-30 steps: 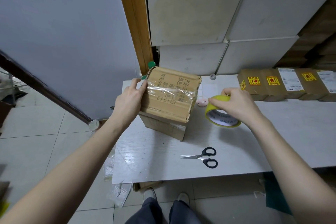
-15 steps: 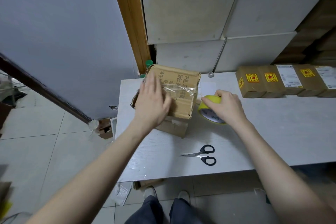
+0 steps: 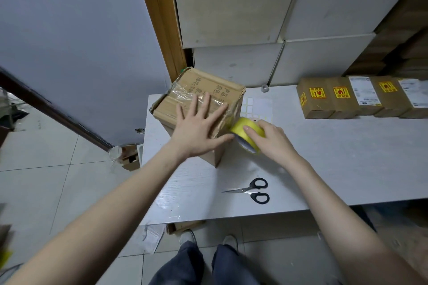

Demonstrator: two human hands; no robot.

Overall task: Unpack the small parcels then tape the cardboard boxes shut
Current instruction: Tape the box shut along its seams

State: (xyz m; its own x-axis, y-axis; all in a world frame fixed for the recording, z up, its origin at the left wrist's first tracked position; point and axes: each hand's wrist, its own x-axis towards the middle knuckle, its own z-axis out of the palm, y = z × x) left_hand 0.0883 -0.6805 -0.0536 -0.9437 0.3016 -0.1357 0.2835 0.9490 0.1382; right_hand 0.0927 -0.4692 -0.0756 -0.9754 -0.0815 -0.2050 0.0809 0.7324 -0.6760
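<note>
Taping is underway: the left hand [image 3: 199, 127] presses flat, fingers spread, on the brown cardboard box [image 3: 199, 99], seemingly smoothing clear tape, while the right hand [image 3: 269, 139] grips the yellow tape roll [image 3: 246, 133] at its edge; the black-handled scissors [image 3: 251, 191] lie unused.

We are in a packing or stockroom area. We see a row of small brown cardboard parcels [image 3: 361, 97] with yellow-and-red handling stickers and white shipping labels on a plain white worktable [image 3: 347, 157]. Behind it rise large pale stacked cartons [image 3: 231, 7] and shelved brown cardboard stock [image 3: 403, 48], over a grey tiled floor [image 3: 46, 180].
</note>
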